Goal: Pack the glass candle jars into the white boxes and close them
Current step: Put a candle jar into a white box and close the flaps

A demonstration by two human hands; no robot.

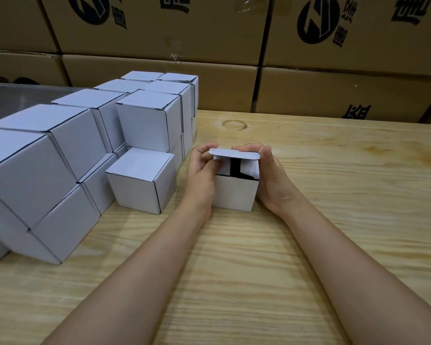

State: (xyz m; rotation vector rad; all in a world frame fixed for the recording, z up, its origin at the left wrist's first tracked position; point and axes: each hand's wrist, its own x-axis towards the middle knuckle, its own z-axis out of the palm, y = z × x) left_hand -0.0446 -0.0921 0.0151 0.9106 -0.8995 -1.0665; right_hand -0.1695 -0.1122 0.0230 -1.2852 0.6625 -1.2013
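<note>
White box (235, 192), lid half-open, gripped by left hand (200, 175) and right hand (269, 175).

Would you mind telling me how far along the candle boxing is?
Done: a stack of closed white cardboard boxes stands at the left of the pale wooden table. In hand: the left hand and right hand hold one open white box, its lid flap raised, untucked. Left: tucking that flap; its contents are hidden, and no loose jars show.
</note>
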